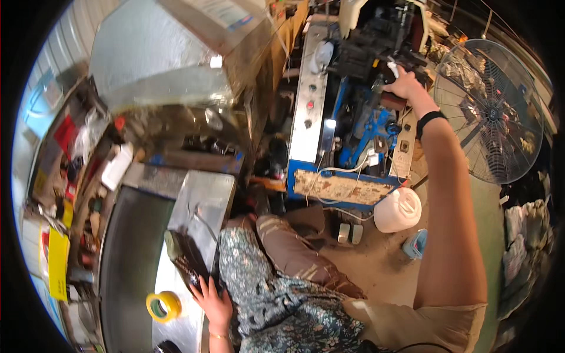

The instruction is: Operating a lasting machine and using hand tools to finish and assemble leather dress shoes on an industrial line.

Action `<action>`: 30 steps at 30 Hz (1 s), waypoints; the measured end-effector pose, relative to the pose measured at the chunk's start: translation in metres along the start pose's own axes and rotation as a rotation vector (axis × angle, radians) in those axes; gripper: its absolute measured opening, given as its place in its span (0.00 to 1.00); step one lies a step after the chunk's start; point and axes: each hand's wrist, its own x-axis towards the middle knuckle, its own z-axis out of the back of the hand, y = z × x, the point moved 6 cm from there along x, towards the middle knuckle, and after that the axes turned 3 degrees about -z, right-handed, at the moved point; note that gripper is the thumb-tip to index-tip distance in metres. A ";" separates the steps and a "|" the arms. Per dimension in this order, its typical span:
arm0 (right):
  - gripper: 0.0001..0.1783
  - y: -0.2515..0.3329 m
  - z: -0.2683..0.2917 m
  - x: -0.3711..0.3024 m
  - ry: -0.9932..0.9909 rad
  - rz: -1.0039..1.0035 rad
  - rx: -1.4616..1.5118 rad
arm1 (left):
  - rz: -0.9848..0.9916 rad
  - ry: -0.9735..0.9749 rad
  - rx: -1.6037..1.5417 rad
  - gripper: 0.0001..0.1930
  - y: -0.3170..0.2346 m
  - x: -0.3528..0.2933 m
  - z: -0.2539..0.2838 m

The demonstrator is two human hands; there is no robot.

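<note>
My left hand [215,306] lies with fingers spread over the near end of a dark glossy shoe [189,262]. The shoe's other end is olive-coloured, and it rests on a bare metal work surface [194,182]. A yellow tape roll [163,307] sits on the same surface, left of the hand. My right arm reaches far forward to a blue-and-black machine [368,138]. There my right hand [406,86] has its fingers apart, close to a small white piece [393,69] on the machine. Whether the fingers touch that piece is hard to see.
A large standing fan [493,112] is at the right. On the floor by the machine are a white plastic jug [398,210], a blue cup [415,244] and two pedals [350,233]. Cluttered shelving [73,206] lines the left. A metal panel with buttons [308,112] flanks the machine.
</note>
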 end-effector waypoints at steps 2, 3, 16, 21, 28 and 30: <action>0.56 -0.001 -0.013 0.016 0.102 -0.055 0.089 | 0.004 -0.018 -0.075 0.30 -0.002 -0.003 0.003; 0.56 -0.002 -0.007 0.016 0.142 -0.068 0.092 | 0.016 -0.031 -0.116 0.29 -0.009 -0.003 0.007; 0.44 -0.008 -0.003 0.011 0.026 -0.119 0.268 | -0.319 0.007 -0.364 0.18 -0.078 -0.008 0.021; 0.41 -0.014 0.001 0.000 -0.019 -0.117 0.275 | -0.444 -0.071 -0.346 0.15 -0.082 -0.017 0.024; 0.39 -0.010 -0.021 -0.046 -0.168 -0.075 0.225 | -0.343 -0.038 -0.350 0.14 -0.079 -0.017 0.033; 0.40 -0.019 -0.018 -0.056 -0.153 -0.071 0.238 | -0.372 0.008 -0.382 0.13 -0.082 -0.013 0.032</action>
